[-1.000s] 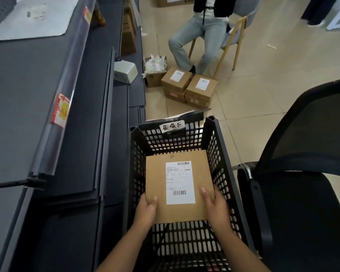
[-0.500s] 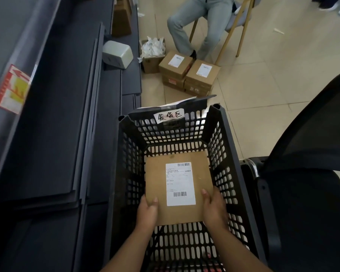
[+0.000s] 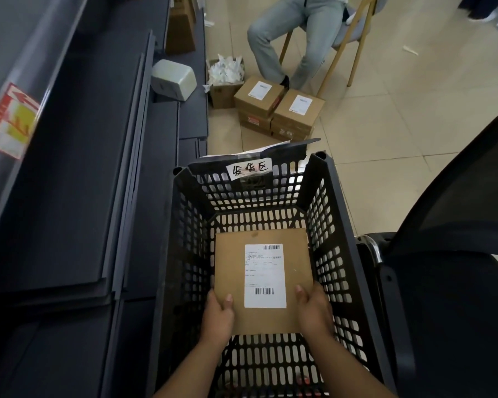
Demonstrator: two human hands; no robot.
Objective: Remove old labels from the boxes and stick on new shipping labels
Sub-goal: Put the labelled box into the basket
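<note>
Cardboard box in black crate, held at both near corners

Item: flat brown box point(image 3: 230, 268), top face up and roughly level, low inside the crate point(image 3: 342, 225). Whether it rests on the crate floor cannot be told.

Label: one white label point(image 3: 265, 275) stuck on the top face, right of centre, with a barcode at its far edge and another near its near edge. Print too small to read.

Left hand point(image 3: 217, 314): clamped on the box's near left corner, thumb lying on top, fingers hidden below.

Right hand point(image 3: 314, 311): clamped on the near right corner, thumb on top just beside the label's edge, fingers hidden below.

Crate: black slotted plastic, tall walls, with a white handwritten tag point(image 3: 249, 168) on its far rim.

Surroundings:
- dark grey shelving point(image 3: 69, 168) along the left, bearing a red and yellow sticker point(image 3: 10, 120) and a small white device point(image 3: 173, 80)
- black mesh chair point(image 3: 457, 282) just right of the crate
- stack of brown cartons point(image 3: 270, 107) on the tiled floor beyond the crate, the top two each with a white label
- open carton point(image 3: 223, 91) full of white paper scraps, touching the stack's left side
- seated person point(image 3: 293, 38) in pale jeans on a wooden chair point(image 3: 354, 38) behind the cartons
</note>
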